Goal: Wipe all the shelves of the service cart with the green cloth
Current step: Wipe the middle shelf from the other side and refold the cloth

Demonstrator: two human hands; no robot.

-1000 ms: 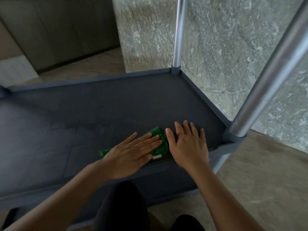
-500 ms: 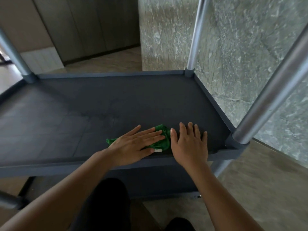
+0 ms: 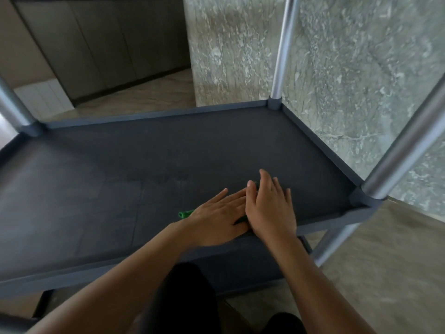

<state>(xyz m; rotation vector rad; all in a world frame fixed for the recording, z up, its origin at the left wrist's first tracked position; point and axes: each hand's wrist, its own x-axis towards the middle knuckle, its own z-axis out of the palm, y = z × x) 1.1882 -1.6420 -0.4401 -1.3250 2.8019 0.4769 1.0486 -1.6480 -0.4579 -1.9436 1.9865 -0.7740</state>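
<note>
Just left of the near right post of the service cart, both your hands lie flat on the dark shelf, side by side and touching. Your left hand presses the green cloth down with straight fingers. Only a small green corner shows, poking out on the side of that hand away from the post. Your right hand, the one nearer the post, also lies with fingers straight. It probably covers the cloth's other end, though that part is hidden. Neither grip is closed round the cloth: flat palms spread pressure across it, which suits wiping. A lower shelf shows beneath, so I judge more wiping remains.
</note>
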